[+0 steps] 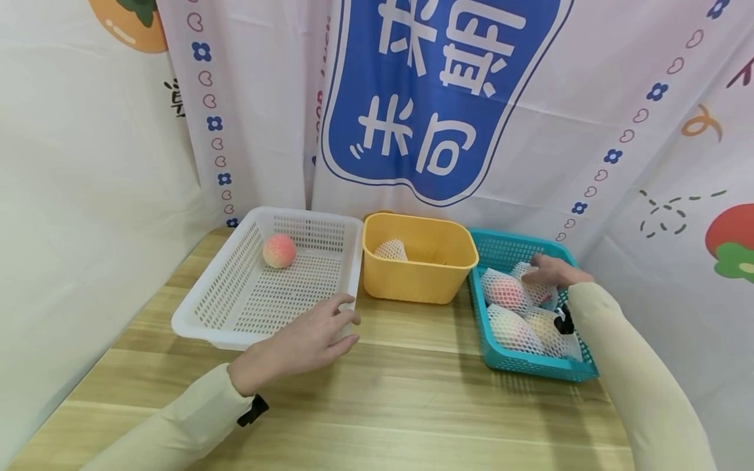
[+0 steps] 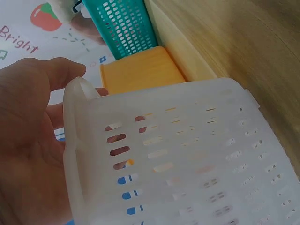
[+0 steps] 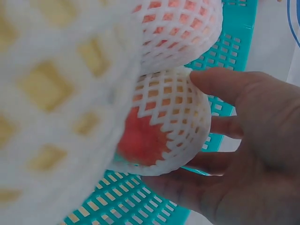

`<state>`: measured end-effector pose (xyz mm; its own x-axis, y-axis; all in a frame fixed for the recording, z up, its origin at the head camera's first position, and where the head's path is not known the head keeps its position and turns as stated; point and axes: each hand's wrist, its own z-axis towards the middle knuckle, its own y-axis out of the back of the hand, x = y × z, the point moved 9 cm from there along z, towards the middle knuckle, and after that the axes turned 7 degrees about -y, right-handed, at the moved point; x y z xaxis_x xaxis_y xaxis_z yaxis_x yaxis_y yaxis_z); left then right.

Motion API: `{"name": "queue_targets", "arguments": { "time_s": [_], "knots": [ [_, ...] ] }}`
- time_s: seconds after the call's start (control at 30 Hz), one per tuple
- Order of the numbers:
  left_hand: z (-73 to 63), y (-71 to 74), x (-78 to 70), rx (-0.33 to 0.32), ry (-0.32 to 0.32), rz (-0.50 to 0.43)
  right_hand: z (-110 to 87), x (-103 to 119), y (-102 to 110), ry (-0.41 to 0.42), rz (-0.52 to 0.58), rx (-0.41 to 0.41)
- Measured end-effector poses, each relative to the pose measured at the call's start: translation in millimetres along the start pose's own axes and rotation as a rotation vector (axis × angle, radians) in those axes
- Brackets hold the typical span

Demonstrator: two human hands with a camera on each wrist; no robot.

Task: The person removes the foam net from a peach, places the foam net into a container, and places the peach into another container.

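My right hand point(image 1: 549, 271) reaches into the teal basket point(image 1: 524, 364) and grips a reddish peach in a white foam net point(image 3: 161, 126). In the right wrist view the thumb lies on one side of the net and the fingers curl round the other. Several more netted peaches point(image 1: 511, 328) lie beside it. Over the right front corner of the white basket point(image 1: 191, 326), my left hand point(image 1: 306, 335) hovers with loosely spread fingers, holding nothing. One bare pink peach point(image 1: 279, 251) sits at the back left inside that basket.
Between the two baskets stands a yellow bin point(image 1: 412, 282) with white foam netting point(image 1: 391, 250) inside. All three containers stand on a wooden table point(image 1: 377, 405), against a printed curtain point(image 1: 271, 131) at the back.
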<state>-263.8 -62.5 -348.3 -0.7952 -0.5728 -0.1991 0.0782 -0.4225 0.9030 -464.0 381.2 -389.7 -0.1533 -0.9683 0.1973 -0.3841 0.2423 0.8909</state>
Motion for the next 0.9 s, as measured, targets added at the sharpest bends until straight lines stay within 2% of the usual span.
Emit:
{"name": "queue_targets", "arguments": {
  "time_s": [0.37, 0.7, 0.9],
  "knots": [
    [-3.4, 1.2, -0.8, 0.041, 0.058, -0.006, 6.2, -6.2, -7.8, -0.049, -0.019, 0.045],
    [-4.2, 4.6, -1.2, 0.017, 0.086, 0.002, 8.4, -16.4, -17.3, -0.085, 0.039, 0.129],
    [-2.6, 4.4, -0.8, -0.001, 0.067, 0.002, 8.6, -15.5, -17.5, -0.062, 0.070, 0.123]
  ]
}}
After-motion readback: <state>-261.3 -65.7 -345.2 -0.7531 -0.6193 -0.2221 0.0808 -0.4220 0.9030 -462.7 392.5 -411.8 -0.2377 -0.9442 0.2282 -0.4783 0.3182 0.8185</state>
